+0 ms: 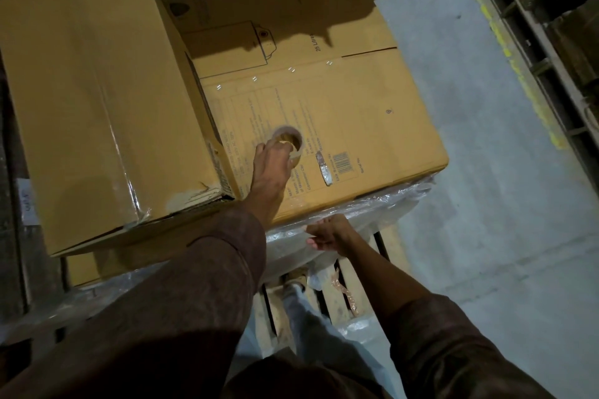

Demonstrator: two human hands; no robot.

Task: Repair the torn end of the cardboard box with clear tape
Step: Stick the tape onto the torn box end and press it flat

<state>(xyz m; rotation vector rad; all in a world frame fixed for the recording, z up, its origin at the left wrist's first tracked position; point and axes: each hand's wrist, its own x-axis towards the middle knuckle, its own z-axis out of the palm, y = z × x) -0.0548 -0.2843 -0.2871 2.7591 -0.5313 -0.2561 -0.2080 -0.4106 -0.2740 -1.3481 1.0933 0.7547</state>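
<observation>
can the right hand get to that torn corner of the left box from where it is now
Probably not directly: the right hand sits low by the plastic wrap, and the left arm crosses between it and the torn corner.

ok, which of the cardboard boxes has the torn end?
The tall plain brown cardboard box on the left: its near lower corner is ripped and peeling. The flat printed box, where the left hand grips the clear tape roll, looks intact.

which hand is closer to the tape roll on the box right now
Left. The left hand is on the tape roll, fingers curled round it on the lower box. The right hand is off the roll, down by the plastic wrap below the box's near edge.
</observation>
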